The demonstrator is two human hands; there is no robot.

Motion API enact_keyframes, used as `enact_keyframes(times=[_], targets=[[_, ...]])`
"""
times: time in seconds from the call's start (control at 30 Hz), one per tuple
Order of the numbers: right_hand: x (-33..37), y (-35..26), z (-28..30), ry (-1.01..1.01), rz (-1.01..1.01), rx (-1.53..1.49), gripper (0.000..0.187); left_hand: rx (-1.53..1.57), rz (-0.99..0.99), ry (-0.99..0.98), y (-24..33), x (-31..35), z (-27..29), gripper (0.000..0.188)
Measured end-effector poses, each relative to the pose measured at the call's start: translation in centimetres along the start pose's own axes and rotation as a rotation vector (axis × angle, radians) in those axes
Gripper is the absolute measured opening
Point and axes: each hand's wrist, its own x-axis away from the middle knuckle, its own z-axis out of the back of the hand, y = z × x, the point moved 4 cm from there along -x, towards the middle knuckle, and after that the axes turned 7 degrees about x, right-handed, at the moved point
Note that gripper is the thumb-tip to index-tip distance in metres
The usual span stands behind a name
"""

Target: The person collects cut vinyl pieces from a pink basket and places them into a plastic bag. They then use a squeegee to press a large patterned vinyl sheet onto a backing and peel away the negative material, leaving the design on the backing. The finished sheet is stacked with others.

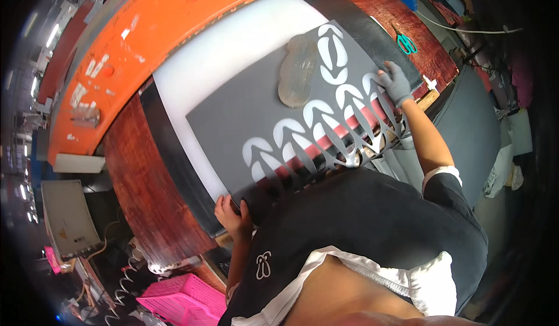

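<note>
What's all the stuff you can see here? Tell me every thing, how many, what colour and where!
Dark-grey sheet: 1, with many cut-outs, on the white board
White board: 1, white, under the sheet
Sole-shaped piece: 1, grey-brown, on the sheet
Machine beam: 1, orange, across the far side
Scissors: 1, teal handles, on the table at right
Table: 1, red-brown, showing at both sides
Basket: at least 1, pink, lower left
Box: 1, grey, far left
Cord: 1, whitish, upper right
Background clutter: too blurred to count
Shirt: 1, black, white trim, bottom
Left hand: 1, bare, at the sheet's near-left corner
Right hand: 1, grey glove, at the sheet's right edge
</note>
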Motion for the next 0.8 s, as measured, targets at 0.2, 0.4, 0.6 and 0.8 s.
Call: enact_keyframes(times=[0.2,0.4,0.6,0.8], targets=[[6.4,4.7,2.7,-0.123,-0.009,0.408,0.028,-0.011,0.109,-0.124,-1.0,3.8,-1.7,0.038],[7.2,4.1,2.5,0.1,-0.036,0.196,0.026,-0.036,0.107,0.021,-1.1,3.2,-2.4,0.035],[7.8,3.2,3.5,0.162,-0.156,0.132,0.03,-0.009,0.092,0.025,-1.6,1.8,-2.4,0.034],[9.4,2.4,4.6,0.253,-0.198,0.079,0.031,0.047,0.136,0.137,-2.9,-0.9,-2.2,0.031]])
